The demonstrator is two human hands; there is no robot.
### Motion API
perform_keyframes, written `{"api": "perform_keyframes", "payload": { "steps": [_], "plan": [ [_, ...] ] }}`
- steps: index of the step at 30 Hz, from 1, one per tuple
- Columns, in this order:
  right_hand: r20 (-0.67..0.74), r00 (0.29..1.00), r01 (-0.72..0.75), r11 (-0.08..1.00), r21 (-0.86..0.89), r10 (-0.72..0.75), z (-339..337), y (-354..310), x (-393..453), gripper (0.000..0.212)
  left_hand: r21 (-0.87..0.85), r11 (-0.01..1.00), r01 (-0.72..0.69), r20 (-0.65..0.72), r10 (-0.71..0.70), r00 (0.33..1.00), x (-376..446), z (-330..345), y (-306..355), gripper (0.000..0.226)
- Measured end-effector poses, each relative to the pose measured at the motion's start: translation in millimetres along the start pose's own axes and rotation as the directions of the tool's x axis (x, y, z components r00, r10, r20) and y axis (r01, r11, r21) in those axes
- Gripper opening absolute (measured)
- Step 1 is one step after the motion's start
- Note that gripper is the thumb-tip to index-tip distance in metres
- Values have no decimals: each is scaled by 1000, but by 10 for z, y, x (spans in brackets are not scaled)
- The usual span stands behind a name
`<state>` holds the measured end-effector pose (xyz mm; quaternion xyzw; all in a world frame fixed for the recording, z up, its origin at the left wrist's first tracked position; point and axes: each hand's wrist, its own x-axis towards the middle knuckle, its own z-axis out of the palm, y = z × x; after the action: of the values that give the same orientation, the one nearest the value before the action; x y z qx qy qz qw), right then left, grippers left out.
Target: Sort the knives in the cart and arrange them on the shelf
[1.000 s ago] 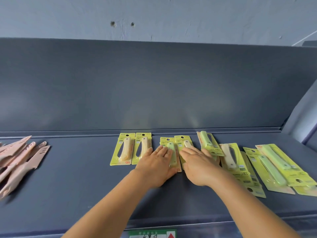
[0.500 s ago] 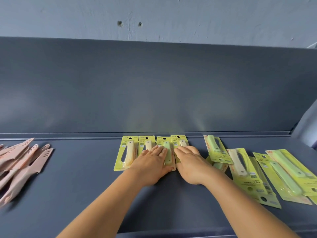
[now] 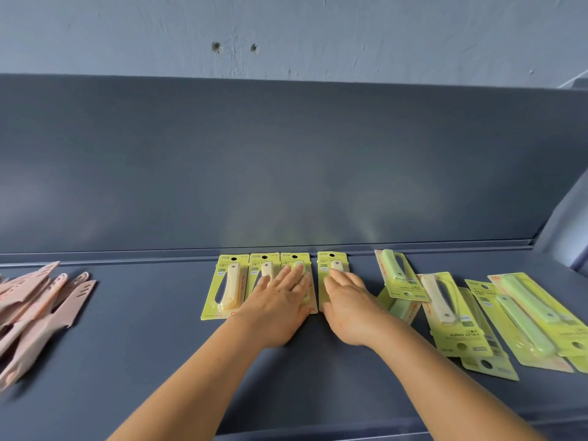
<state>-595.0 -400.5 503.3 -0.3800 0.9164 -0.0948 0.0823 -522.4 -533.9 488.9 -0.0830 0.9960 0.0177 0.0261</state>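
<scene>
Several fruit knives on yellow-green cards lie in a row against the back of the dark blue shelf (image 3: 152,361). The leftmost card (image 3: 226,286) holds a cream knife and lies uncovered. My left hand (image 3: 280,300) lies flat with straight fingers on the second and third cards (image 3: 294,265). My right hand (image 3: 348,300) presses flat on the fourth card (image 3: 332,265). A small gap separates the third and fourth cards. A loose heap of carded green and cream knives (image 3: 445,310) lies to the right, unaligned.
A pile of pink sheathed knives (image 3: 35,313) lies at the shelf's left end. The shelf's upright back panel (image 3: 286,170) rises right behind the row. A slanted side panel (image 3: 566,230) closes the right end. The shelf's front edge runs along the bottom.
Both hands slid the carded knives back toward the rear panel, squaring the row. The camera view shifted slightly, and the fourth card now sits a little apart from the third.
</scene>
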Motion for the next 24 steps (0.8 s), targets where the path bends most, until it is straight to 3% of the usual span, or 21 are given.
{"api": "perform_keyframes", "payload": {
  "steps": [6, 16, 24],
  "plan": [
    [8, 999, 50, 998, 26, -51, 15, 67, 23, 57, 16, 999, -42, 19, 42, 999, 34, -20, -7, 60],
    [-17, 994, 106, 991, 80, -105, -49, 120, -4, 55, 20, 999, -32, 14, 32, 999, -22, -142, 110, 60],
    [-164, 986, 42, 999, 12, -39, -253, 593, -253, 50, -206, 963, -174, -145, 146, 979, 14, -177, 717, 57]
  ]
}}
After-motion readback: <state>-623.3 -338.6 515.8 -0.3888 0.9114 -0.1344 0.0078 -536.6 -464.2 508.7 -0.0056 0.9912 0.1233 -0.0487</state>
